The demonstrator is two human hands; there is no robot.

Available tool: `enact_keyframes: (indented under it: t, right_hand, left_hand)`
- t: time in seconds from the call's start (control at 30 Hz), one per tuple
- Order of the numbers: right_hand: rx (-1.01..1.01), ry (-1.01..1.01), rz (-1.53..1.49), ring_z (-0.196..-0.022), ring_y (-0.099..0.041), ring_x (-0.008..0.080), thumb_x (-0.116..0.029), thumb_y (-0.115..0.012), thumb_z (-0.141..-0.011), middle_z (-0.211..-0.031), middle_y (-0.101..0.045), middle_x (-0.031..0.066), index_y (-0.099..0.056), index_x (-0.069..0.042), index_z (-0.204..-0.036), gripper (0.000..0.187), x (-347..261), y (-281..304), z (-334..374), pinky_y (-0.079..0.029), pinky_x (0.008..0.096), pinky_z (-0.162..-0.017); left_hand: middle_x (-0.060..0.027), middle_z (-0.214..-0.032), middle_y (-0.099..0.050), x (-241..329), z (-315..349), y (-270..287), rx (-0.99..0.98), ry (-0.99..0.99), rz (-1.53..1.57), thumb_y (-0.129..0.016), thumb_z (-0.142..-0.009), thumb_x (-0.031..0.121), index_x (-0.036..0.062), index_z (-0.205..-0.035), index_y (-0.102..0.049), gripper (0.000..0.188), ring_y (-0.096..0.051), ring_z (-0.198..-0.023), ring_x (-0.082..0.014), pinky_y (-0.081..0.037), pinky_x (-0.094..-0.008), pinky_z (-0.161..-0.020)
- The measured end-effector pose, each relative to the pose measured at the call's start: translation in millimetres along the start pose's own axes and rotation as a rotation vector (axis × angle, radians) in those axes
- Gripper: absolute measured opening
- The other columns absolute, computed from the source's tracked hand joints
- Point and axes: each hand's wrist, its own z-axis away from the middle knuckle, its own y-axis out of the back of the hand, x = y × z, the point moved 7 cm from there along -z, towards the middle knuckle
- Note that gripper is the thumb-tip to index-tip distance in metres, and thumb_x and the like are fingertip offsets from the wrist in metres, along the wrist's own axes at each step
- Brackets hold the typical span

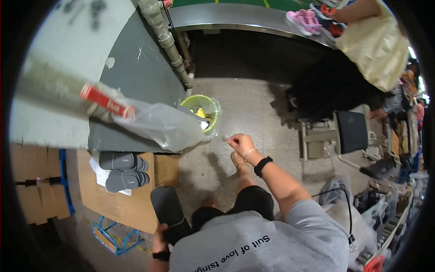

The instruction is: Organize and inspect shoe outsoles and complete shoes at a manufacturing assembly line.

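My left hand (159,238) is closed around the lower end of a bundle of dark grey insoles (166,206), beside the cardboard-topped stand. A thin band runs across the bundle. Out in front of me, my right hand (242,144) pinches a small see-through scrap (225,138) between thumb and fingers; its exact kind is unclear. Just past that hand stands a yellow-green waste basket (216,119) with a clear liner and some yellow and white rubbish inside. More dark insoles (122,180) lie in two stacks on white paper on the cardboard (104,206).
A clear plastic bag (158,124) hangs from the pillar (131,63) at the left. At the right, a co-worker (367,54) stands at the metal-edged bench (235,20) with pink shoes (304,21). A black-backed chair (352,131) is behind them.
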Motion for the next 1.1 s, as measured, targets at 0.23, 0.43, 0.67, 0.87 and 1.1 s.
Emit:
enact_keyframes:
  t: [0.23,0.43,0.67,0.87,1.1]
  right_hand:
    - [-0.277,0.029,-0.013,-0.064,-0.058,0.0328,-0.013,-0.057,-0.074,-0.068,-0.06,0.0173,-0.059,-0.003,-0.074,0.01,37,-51,-140,-0.047,0.0371,-0.062]
    - [-0.193,-0.045,-0.139,-0.066,-0.061,0.0303,-0.016,-0.055,-0.076,-0.07,-0.061,0.0184,-0.059,-0.002,-0.076,0.014,95,-66,-208,-0.047,0.0361,-0.062]
    - [-0.16,-0.484,0.233,-0.063,-0.058,0.0244,-0.026,-0.058,-0.075,-0.066,-0.061,0.0132,-0.061,0.0,-0.074,0.026,263,-4,-134,-0.046,0.0347,-0.061]
    - [-0.371,-0.876,0.206,-0.057,-0.054,0.0139,-0.023,-0.061,-0.076,-0.068,-0.059,0.0054,-0.059,-0.003,-0.083,0.021,317,5,-33,-0.046,0.0294,-0.053]
    - [-0.289,-0.978,0.118,-0.082,-0.06,0.0275,-0.031,-0.067,-0.068,-0.085,-0.063,0.0153,-0.057,-0.004,-0.098,0.041,368,-37,-44,-0.047,0.0349,-0.075]
  left_hand:
    - [-0.0148,-0.114,-0.054,-55,70,-106,0.264,0.252,0.084,-0.059,-0.065,0.027,0.001,-0.124,-0.039,0.068,-0.055,-0.099,-0.0279,-0.043,-0.0371,-0.088]
    - [-0.0147,-0.108,-0.057,-100,87,-101,0.46,0.29,0.185,-0.059,-0.071,0.032,0.0009,-0.119,-0.045,0.059,-0.056,-0.095,-0.0272,-0.044,-0.0372,-0.087]
    - [-0.0145,-0.11,-0.055,-78,44,-151,0.41,0.192,0.164,-0.062,-0.067,0.031,0.0016,-0.121,-0.042,0.064,-0.055,-0.097,-0.0272,-0.044,-0.0368,-0.087]
    - [-0.0132,-0.116,-0.05,-53,-8,-147,0.311,0.165,0.015,-0.065,-0.06,0.026,0.0025,-0.128,-0.035,0.079,-0.052,-0.102,-0.0271,-0.043,-0.0362,-0.088]
    - [-0.0135,-0.118,-0.048,-45,-132,-129,0.304,0.412,-0.159,-0.06,-0.058,0.017,0.0054,-0.131,-0.031,0.079,-0.049,-0.106,-0.0272,-0.041,-0.0347,-0.09]
